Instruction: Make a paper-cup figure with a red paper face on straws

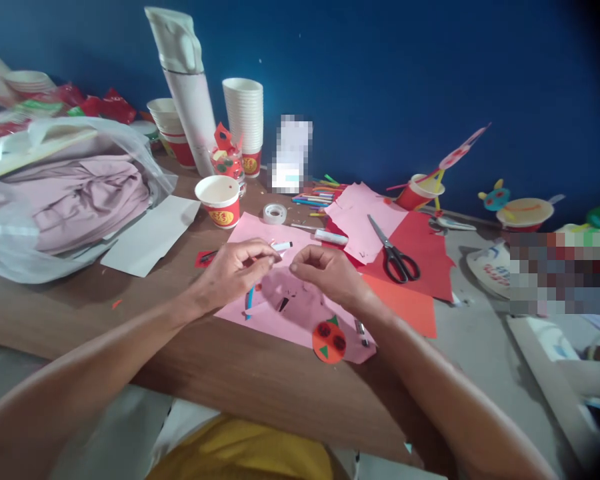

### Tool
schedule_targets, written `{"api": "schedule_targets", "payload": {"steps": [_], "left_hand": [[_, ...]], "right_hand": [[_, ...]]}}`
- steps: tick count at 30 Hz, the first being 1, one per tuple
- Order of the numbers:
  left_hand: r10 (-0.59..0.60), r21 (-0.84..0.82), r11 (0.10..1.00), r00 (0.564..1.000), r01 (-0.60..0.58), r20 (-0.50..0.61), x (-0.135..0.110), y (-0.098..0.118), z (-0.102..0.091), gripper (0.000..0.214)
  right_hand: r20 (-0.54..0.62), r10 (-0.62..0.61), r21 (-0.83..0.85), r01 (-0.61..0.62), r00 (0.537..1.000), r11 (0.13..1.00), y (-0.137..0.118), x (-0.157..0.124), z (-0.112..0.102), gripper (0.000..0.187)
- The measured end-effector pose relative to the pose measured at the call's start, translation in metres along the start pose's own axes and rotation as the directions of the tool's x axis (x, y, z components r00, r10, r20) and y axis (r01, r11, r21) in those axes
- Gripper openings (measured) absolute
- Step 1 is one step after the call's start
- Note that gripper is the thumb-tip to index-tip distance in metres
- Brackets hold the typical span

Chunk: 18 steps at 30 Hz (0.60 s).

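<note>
Disc (330, 343), bright orange, dark-eyed, green-trimmed; both hands (240, 267) (327, 268) in near-closed pinches (any hold unclear from here).

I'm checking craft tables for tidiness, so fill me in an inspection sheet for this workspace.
Surface: brown table, small paper scraps on it.
Job's things: pink paper under the hands; orange cut-out face across its near edge; black-handled scissors to the right, on coloured paper.
Clutter: stacked cups, tape roll, plastic bag at left.
Grip: left hand and right hand apart above the pink paper, fingers bent; whether they hold anything is unclear.
Cables: nothing seen.
Surroundings: blue wall behind.
</note>
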<state>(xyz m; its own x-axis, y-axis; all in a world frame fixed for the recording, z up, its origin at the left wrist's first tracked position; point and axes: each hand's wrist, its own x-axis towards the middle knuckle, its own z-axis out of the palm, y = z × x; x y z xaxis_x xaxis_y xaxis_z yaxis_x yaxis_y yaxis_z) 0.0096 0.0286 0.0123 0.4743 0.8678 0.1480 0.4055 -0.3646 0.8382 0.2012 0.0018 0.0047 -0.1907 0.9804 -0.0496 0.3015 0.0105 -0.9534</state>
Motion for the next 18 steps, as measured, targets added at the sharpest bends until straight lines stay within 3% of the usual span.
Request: {"api": "schedule_targets", "payload": {"steps": [4,9,13,18], "left_hand": [[-0.043,0.002,0.999,0.990,0.044,-0.136,0.004,0.005,-0.006,0.022],[-0.102,0.020,0.994,0.987,0.105,-0.127,0.005,0.008,-0.004,0.019],[-0.108,-0.042,0.994,0.990,0.104,-0.094,0.004,0.002,-0.001,0.021],[-0.128,-0.076,0.990,0.989,0.123,-0.073,0.003,-0.005,0.000,0.020]], "right_hand": [[0.092,-0.136,-0.278,0.157,0.986,0.948,0.003,-0.008,0.022,0.015],[0.211,-0.189,-0.647,0.282,0.959,0.708,-0.002,-0.011,0.047,0.020],[0.269,-0.180,-0.726,0.322,0.946,0.607,-0.005,-0.012,0.056,0.020],[0.302,-0.175,-0.702,0.342,0.937,0.625,-0.004,-0.015,0.058,0.016]]}}
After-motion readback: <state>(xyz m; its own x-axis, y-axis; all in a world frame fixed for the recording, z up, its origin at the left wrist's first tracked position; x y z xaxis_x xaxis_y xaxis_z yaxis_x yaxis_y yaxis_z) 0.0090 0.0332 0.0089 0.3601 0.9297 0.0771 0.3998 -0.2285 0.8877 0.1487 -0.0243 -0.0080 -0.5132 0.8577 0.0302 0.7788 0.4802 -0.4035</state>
